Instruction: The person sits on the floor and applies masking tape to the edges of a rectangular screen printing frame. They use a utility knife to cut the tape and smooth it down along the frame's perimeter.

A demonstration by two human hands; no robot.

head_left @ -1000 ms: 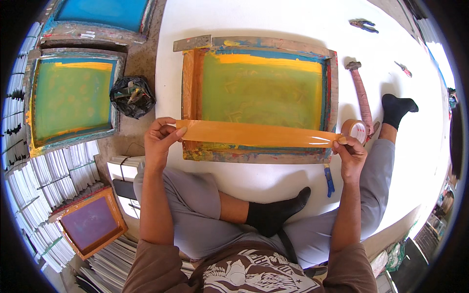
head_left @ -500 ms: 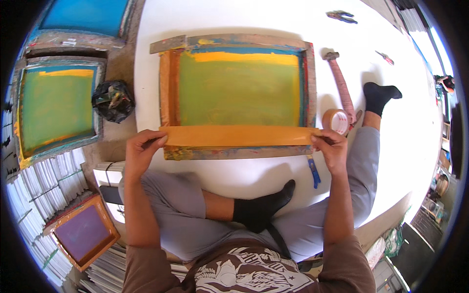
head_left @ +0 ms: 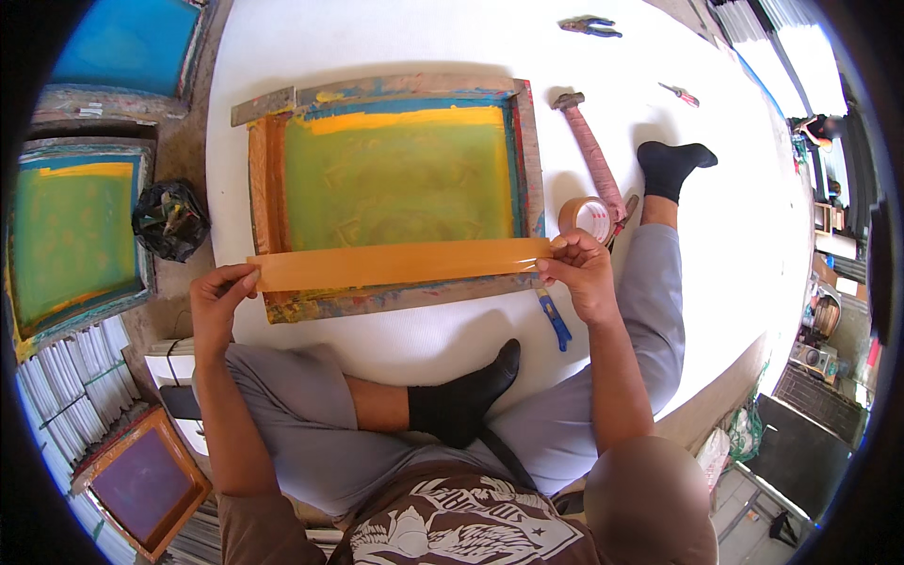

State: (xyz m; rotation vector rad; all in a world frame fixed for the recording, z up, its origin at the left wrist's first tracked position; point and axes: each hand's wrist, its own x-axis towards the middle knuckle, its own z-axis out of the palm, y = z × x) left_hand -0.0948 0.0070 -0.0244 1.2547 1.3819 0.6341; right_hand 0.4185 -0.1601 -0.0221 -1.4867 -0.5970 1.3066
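Note:
A strip of brown packing tape [head_left: 405, 266] is stretched across the near side of a wooden screen-printing frame [head_left: 414, 299]. My left hand [head_left: 224, 287] pinches the tape's left end between thumb and fingers. At the other end, my right hand [head_left: 576, 268] grips the tape the same way. Inside the frame is a green mesh [head_left: 400, 179] with yellow and blue paint along its far edge. Tape also covers the mesh's left side. Whether the strip touches the frame cannot be made out.
Right of the frame lie a tape roll [head_left: 586, 218], a hammer [head_left: 593, 151], a blue cutter [head_left: 554, 320], pliers [head_left: 590, 26] and a small screwdriver [head_left: 680, 94]. More screens [head_left: 80, 231] and a black plastic bag [head_left: 170, 220] are at left. My socked feet [head_left: 461, 400] rest on the white surface.
The view has shifted, so the scene sits further left. The tape now tilts, its right end higher, and my right hand has turned slightly around that end. Both hands keep their hold.

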